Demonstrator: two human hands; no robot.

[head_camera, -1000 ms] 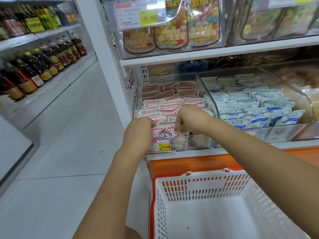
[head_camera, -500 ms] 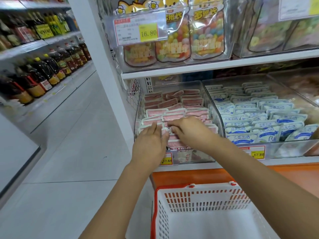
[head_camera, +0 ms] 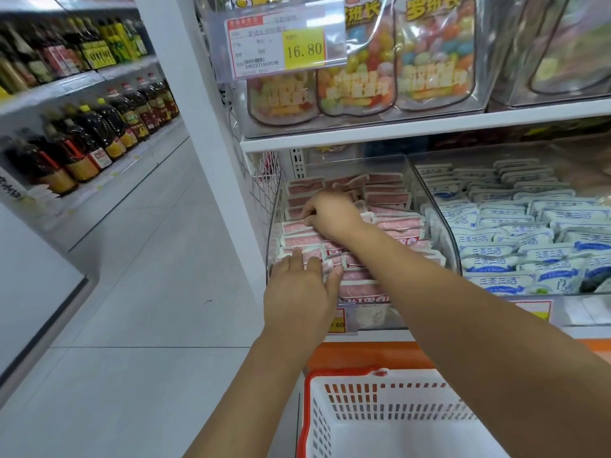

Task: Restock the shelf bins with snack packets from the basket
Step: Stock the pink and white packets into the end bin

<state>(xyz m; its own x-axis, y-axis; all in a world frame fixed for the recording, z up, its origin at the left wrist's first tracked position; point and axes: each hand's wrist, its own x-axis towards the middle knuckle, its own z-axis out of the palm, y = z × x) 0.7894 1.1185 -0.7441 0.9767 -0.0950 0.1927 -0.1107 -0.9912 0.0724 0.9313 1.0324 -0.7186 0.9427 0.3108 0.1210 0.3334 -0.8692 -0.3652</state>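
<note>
Both hands in clear bin w/ pink packets. Left hand flat, fingers spread on front row, prob. steadying stack. Right hand curled, pinching packet mid-bin, appar. straightening. Basket below shelf, visible part bare.

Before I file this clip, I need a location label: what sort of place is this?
A grocery store aisle, most likely. A yellow price tag hangs on a candy bin, bottles line the far shelves, and a shopping basket stands below the pink packet bin.
</note>
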